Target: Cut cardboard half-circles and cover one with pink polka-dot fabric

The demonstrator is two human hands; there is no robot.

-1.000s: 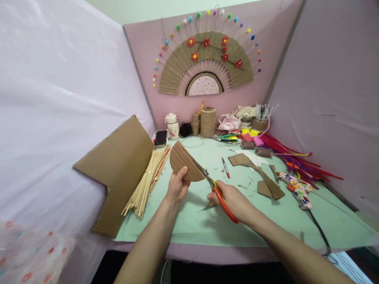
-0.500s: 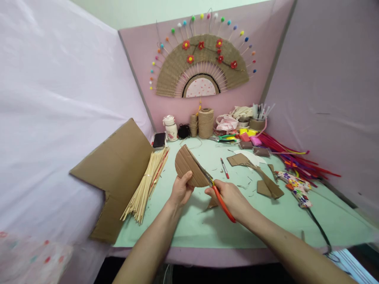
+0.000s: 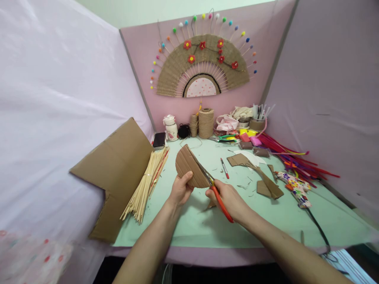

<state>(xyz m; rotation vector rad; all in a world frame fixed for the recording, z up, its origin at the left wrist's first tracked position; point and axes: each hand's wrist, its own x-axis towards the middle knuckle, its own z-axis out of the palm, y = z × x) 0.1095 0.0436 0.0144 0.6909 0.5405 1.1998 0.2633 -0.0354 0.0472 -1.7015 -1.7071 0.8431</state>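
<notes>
The right hand (image 3: 232,196) squeezes the red-handled scissors (image 3: 221,204); the left hand (image 3: 181,189) pinches the half-round cardboard (image 3: 188,167) above the counter (image 3: 195,232). To cut neatly, hold it firm and snip slowly. Its straight edge faces right; its long way runs near right to far left.

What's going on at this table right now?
A person's left hand grips a half-round piece of brown corrugated cardboard above the pale green tabletop. The right hand holds orange-handled metal scissors, blades along the straight edge. Pale wooden sticks lie left; brown cardboard scraps lie right.
</notes>
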